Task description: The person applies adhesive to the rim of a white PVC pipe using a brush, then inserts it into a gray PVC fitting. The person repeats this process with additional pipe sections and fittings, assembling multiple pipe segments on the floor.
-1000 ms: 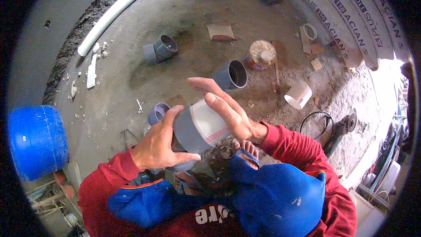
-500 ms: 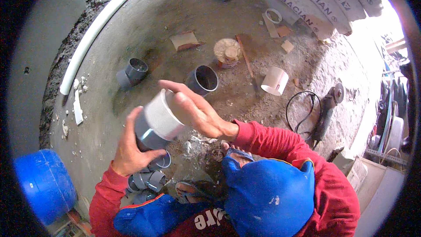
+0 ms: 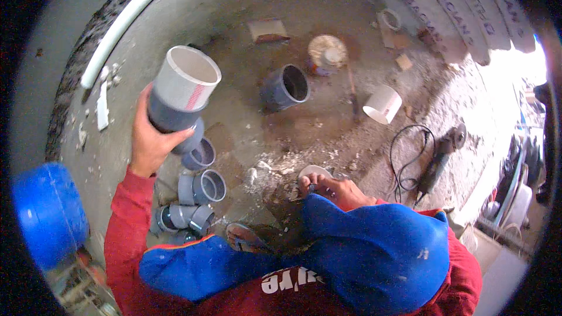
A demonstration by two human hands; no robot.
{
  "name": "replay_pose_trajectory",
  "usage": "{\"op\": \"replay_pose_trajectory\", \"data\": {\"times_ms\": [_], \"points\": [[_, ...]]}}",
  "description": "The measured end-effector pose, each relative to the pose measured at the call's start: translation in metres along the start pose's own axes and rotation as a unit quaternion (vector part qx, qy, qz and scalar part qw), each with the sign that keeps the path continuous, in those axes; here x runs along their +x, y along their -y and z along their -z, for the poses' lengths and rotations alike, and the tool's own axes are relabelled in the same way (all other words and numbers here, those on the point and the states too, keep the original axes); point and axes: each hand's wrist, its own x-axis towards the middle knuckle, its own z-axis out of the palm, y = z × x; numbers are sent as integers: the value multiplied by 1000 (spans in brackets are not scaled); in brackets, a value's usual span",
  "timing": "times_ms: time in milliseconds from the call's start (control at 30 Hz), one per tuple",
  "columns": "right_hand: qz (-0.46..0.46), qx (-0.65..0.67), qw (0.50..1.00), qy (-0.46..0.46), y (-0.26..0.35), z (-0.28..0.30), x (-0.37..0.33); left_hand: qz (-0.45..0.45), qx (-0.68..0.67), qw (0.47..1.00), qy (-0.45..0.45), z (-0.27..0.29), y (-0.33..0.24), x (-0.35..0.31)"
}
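Left hand (image 3: 151,140) wrapped tight round grey coupling w/ white pipe stub (image 3: 178,96), held up over the floor (image 3: 246,82). Can't see my right hand. More grey fittings (image 3: 196,199) sit below it.

The left hand (image 3: 151,143) is raised at the end of a red-sleeved left forearm (image 3: 123,222) that is stretched upward from the lower edge. Its fingers (image 3: 178,136) are wrapped around something, the thumb kept on the near side. The right hand is not seen; only the red right sleeve (image 3: 462,269) is shown.
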Motion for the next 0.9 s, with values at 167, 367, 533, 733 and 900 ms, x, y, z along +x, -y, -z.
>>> {"op": "replay_pose_trajectory", "data": {"times_ms": [167,367,533,733,900], "points": [[68,-21,996,54,-2,-50,37,-16,-15,1000,-14,0,9,11],[134,75,950,272,-38,-11,29,30,-43,999,-13,-17,31,32],[37,119,988,-91,-62,77,25,-10,27,999,-20,-72,52,51],[-97,-15,870,-483,-108,177,29,26,20,996,-85,-149,79,49],[-64,-118,934,-332,-134,190,24,12,23,994,-109,-182,95,45]]}}
